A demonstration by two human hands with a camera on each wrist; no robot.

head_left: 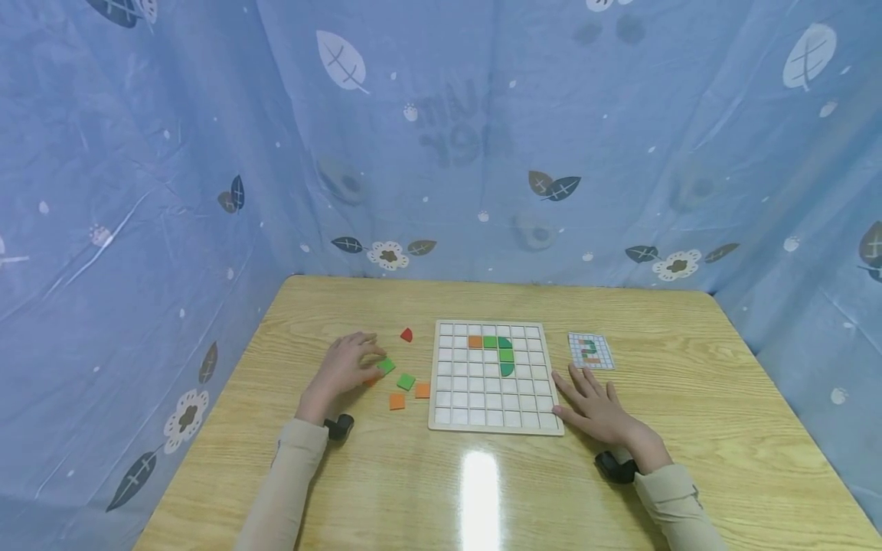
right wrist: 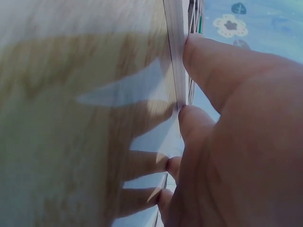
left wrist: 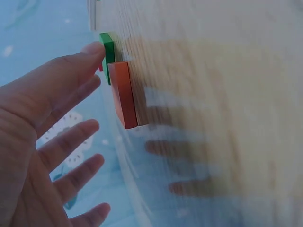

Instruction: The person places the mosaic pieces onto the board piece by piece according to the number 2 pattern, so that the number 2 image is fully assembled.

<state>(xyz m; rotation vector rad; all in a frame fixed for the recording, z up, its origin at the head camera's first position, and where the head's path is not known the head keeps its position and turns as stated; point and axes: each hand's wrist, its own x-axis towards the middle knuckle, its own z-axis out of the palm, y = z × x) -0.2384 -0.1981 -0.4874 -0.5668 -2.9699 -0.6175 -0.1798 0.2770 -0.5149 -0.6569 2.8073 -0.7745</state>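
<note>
My left hand is over the left part of the table, its fingers spread and nothing in its grasp. Just beside its fingertips lie a green square tile and an orange tile, the latter partly covered by the hand in the head view. In the left wrist view the thumb tip overlaps the green tile; contact cannot be told. A white grid board holds an orange square, green squares and dark green rounded pieces. Against its right edge rests my right hand, fingers spread, thumb and index tip at the frame.
Between the left hand and the board lie another green square, two orange squares and a red wedge piece. A small pattern card lies right of the board. Blue patterned cloth hangs behind the table.
</note>
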